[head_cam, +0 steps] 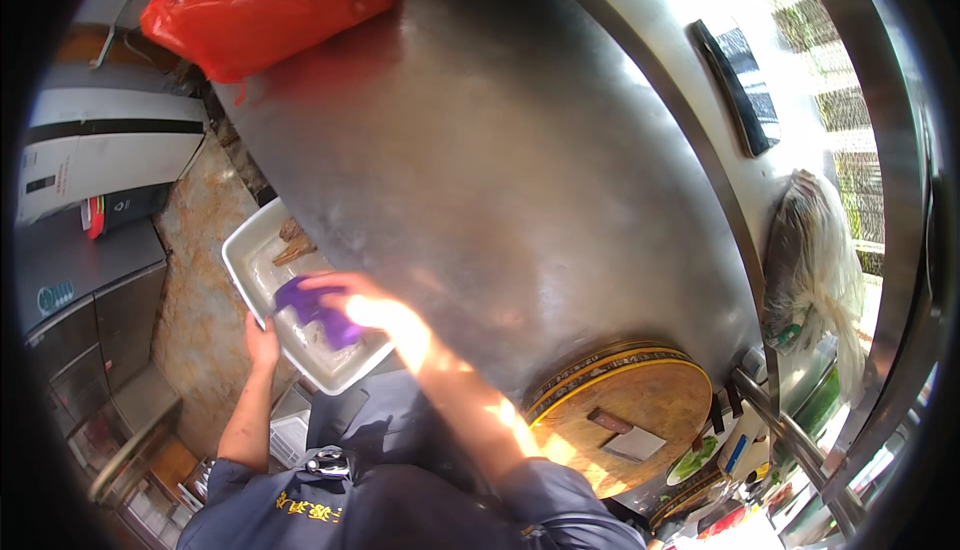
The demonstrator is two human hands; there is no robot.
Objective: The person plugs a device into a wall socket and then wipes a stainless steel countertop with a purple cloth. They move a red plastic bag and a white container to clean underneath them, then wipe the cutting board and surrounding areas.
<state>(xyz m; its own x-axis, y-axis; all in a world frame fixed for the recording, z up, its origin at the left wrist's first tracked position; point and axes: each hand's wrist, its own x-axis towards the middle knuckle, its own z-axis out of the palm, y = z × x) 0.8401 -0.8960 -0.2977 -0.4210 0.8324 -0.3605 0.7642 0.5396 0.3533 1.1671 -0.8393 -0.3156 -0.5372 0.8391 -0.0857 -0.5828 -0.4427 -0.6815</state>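
My left hand [262,341] grips the near left rim of a white rectangular plastic tub [244,268], which is tilted at the left edge of a stainless steel table [480,175]. Over the inside of the tub, my right hand [349,296] holds a purple cloth [309,308]; both are blurred. A brown, irregular piece of food [294,242], perhaps cooked meat, lies near the tub's far end. Wet-looking residue shows on the tub's floor. The cloth and my right forearm hide part of the tub's near right side.
A red plastic bag [277,6] rests at the table's far left. Near the right front, a cleaver [630,441] lies on a round wooden chopping block [570,430]. A knotted clear bag [810,272] and a dark flat object [735,88] sit along the right ledge.
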